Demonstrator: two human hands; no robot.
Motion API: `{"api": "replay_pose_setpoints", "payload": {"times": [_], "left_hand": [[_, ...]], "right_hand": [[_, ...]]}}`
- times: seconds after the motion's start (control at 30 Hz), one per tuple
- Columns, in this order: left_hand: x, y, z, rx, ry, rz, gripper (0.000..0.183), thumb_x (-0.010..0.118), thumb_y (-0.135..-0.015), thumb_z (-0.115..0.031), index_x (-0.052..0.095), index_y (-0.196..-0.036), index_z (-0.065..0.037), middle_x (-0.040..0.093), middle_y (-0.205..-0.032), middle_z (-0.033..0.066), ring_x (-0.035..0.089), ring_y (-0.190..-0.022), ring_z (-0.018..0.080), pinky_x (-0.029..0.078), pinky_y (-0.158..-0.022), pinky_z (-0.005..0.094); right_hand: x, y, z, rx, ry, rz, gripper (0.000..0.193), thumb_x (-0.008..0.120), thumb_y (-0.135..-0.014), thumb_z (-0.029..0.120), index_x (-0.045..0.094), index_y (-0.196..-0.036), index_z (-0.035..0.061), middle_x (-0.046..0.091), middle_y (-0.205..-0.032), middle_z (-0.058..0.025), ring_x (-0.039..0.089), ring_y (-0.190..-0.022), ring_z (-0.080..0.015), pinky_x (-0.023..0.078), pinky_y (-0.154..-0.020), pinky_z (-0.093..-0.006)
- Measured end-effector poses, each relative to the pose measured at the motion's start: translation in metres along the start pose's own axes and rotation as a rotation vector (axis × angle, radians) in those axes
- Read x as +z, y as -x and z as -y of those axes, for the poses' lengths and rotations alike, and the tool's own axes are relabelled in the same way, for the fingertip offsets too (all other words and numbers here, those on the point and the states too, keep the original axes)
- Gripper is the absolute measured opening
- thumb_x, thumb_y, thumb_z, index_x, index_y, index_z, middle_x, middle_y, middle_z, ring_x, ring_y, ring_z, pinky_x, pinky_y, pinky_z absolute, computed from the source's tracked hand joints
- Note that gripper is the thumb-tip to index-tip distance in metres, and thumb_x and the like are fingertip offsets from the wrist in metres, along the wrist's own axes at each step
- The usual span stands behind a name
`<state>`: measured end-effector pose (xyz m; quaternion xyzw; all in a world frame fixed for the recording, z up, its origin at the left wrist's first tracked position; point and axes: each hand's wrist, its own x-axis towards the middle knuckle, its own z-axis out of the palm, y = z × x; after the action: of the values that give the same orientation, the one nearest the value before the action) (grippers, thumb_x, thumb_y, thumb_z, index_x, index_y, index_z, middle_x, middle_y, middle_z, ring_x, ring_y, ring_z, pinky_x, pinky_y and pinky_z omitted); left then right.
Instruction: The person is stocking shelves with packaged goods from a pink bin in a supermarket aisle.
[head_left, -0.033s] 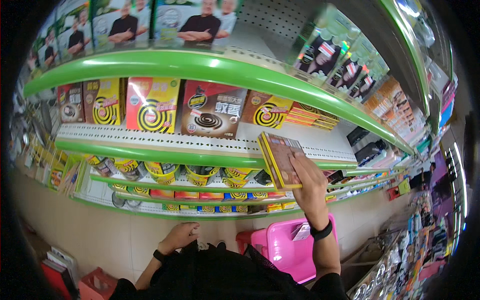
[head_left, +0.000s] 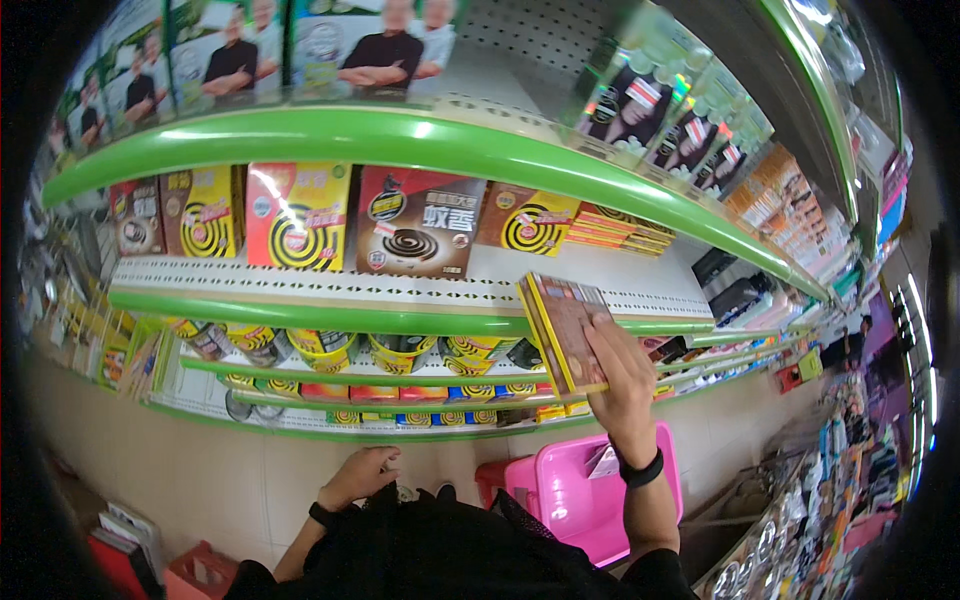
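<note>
My right hand grips flat brown mosquito coil boxes with yellow edges, apparently two pressed together. They are tilted in front of the shelf's green front edge, fingers on the brown face; the thumb is hidden. On the shelf behind lies a stack of similar flat boxes, beside an upright brown-and-yellow coil box. Further left stand a large red-and-brown coil box and a pink-and-yellow one. My left hand is low by my body, fingers curled in; whatever it may hold is hidden.
A pink basket stands below my right forearm, with a small item inside. The green-edged upper shelf overhangs the coil boxes. Lower shelves hold round yellow-and-black tubs. Crowded goods line the right side; a red crate sits lower left.
The boxes in my right hand have come slightly down, away from the shelf. The view has shifted a little; my left hand remains low by my body.
</note>
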<state>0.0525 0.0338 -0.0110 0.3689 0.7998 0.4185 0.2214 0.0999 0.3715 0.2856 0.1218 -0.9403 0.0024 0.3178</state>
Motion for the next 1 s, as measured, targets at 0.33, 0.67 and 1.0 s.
{"api": "replay_pose_setpoints", "payload": {"times": [0.33,0.67,1.0], "left_hand": [[-0.045,-0.057,0.013,0.027,0.021,0.175,0.044,0.074,-0.082,-0.017,0.06,-0.119,0.003,0.068,-0.106,0.0195,0.066,-0.097,0.0322,0.052,-0.086,0.0399],[-0.054,-0.117,-0.011,0.099,-0.062,0.421,0.045,0.072,-0.083,-0.013,0.058,-0.121,0.006,0.068,-0.11,0.0217,0.067,-0.102,0.0299,0.052,-0.089,0.0378],[-0.046,-0.141,-0.011,0.109,-0.04,0.475,0.044,0.072,-0.083,-0.013,0.058,-0.121,0.005,0.068,-0.11,0.0217,0.066,-0.104,0.0316,0.051,-0.089,0.0384]], "right_hand": [[-0.004,0.138,0.046,0.437,0.101,-0.326,0.039,0.074,-0.074,0.014,0.066,-0.109,-0.0013,0.068,-0.11,-0.0188,0.068,-0.099,-0.0351,0.055,-0.086,-0.0406],[0.014,0.178,0.079,1.375,-0.448,-0.363,0.026,0.067,-0.084,0.017,0.065,-0.1,-0.0033,0.066,-0.067,-0.0113,0.061,-0.057,-0.0177,0.048,-0.057,-0.0337],[0.04,0.204,0.087,1.57,-0.701,-0.521,0.023,0.063,-0.086,0.009,0.066,-0.104,-0.0058,0.069,-0.084,-0.0057,0.059,-0.072,-0.0111,0.051,-0.065,-0.0309]]}}
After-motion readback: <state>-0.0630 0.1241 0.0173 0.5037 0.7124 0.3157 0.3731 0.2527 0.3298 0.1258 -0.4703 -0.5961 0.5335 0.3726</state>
